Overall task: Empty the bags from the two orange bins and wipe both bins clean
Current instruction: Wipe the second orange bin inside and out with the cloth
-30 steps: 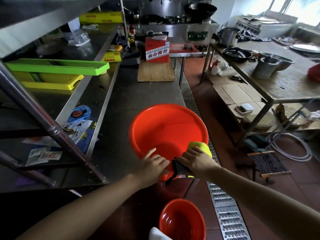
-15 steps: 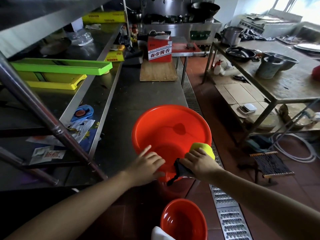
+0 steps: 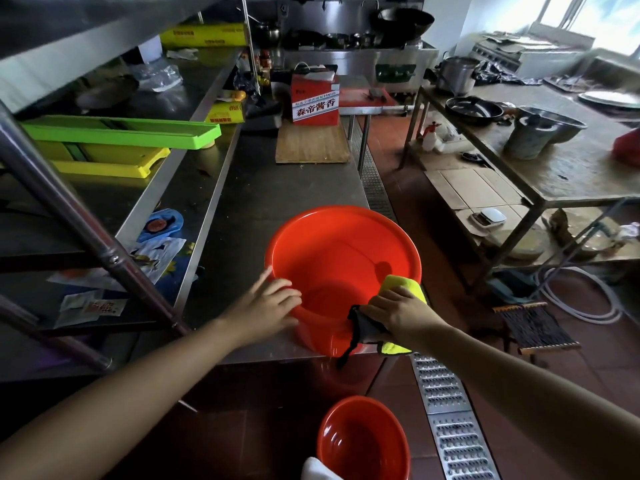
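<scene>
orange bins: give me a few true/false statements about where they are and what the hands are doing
1. The large orange bin sits on the steel counter. True.
2. The right hand holds a blue sponge. False: it grips a yellow cloth at the bin's rim.
3. The left hand rests on the bin's near rim. True.
4. The large bin is full of bags. False: its inside shows bare.
5. The smaller orange bin stands on the counter too. False: it is down on the floor.

Steel table, shelf rack left; red tile floor with drain grate; bright window upper right.
</scene>
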The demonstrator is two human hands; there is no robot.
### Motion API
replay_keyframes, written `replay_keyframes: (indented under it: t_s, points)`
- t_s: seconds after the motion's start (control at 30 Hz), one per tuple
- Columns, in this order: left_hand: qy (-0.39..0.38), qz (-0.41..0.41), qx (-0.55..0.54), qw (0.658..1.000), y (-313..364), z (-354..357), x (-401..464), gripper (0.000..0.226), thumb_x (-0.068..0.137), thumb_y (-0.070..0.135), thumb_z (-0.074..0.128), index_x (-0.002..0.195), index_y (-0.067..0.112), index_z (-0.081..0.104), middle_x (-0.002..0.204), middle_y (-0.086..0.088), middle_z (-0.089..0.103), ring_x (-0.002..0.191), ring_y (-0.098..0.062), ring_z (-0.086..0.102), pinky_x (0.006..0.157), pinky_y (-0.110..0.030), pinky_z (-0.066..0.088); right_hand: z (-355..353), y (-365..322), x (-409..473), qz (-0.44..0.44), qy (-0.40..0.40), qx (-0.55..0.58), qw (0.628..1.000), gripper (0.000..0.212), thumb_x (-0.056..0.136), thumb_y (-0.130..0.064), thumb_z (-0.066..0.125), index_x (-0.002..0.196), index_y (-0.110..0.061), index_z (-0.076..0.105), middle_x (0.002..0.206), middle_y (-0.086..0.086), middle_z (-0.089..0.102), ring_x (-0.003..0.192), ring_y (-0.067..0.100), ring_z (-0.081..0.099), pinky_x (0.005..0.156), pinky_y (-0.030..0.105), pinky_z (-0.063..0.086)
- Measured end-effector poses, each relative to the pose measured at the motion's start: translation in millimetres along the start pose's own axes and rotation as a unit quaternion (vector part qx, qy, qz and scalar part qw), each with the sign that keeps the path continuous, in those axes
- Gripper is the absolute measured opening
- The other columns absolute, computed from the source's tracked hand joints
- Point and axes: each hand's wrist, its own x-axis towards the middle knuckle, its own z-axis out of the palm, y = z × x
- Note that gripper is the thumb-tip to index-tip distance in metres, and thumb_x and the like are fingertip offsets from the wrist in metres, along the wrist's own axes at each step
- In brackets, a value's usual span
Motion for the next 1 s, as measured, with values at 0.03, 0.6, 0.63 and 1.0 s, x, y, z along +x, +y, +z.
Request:
replay_keyframes:
  t_s: [0.03, 0.6, 0.63, 1.0]
  points:
    - [0.009, 0.017, 0.002, 1.0, 12.2, -0.4, 0.6, 0.047, 0.096, 0.051, 0.048, 0.132, 0.023, 0.057, 0.135, 0.006, 0.058, 0.134, -0.018, 0.044, 0.118, -0.058, 0.015, -0.2, -7.3, 2.7, 0.006, 0.008, -0.002, 1.0, 0.053, 0.085, -0.062, 0.063, 0.116, -0.02, 0.07, 0.093, -0.003, 0.069, 0.08, 0.021, 0.065, 0.073, 0.034, 0.052]
    - [-0.048, -0.012, 0.032, 0.998, -22.0, -4.5, -5.4, 0.052, 0.096, 0.052, 0.044, 0.142, 0.028, 0.045, 0.151, 0.006, 0.042, 0.146, -0.02, 0.026, 0.118, -0.06, -0.001, -19.1, 8.5, -1.2, 0.026, -0.08, 0.068, 0.994, 0.047, 0.091, -0.05, 0.064, 0.126, -0.019, 0.068, 0.112, -0.005, 0.07, 0.099, 0.021, 0.066, 0.092, 0.036, 0.051]
    - [-0.051, 0.01, 0.035, 0.998, -10.7, -4.1, -1.6, 0.056, 0.096, 0.056, 0.04, 0.144, 0.026, 0.043, 0.15, 0.006, 0.043, 0.145, -0.019, 0.028, 0.119, -0.059, 0.001, -19.8, 2.7, 3.5, 0.03, -0.092, 0.073, 0.993, 0.049, 0.093, -0.053, 0.057, 0.128, -0.02, 0.066, 0.114, -0.005, 0.07, 0.101, 0.022, 0.065, 0.093, 0.037, 0.05]
    - [0.015, 0.025, -0.017, 0.999, 23.7, 6.5, 1.5, 0.033, 0.09, 0.042, 0.06, 0.12, 0.03, 0.061, 0.117, 0.011, 0.067, 0.118, -0.011, 0.056, 0.12, -0.054, 0.012, -16.6, -4.0, -4.9, 0.025, -0.099, 0.092, 0.991, 0.05, 0.09, -0.054, 0.06, 0.126, -0.019, 0.066, 0.11, -0.003, 0.07, 0.1, 0.023, 0.066, 0.093, 0.038, 0.051]
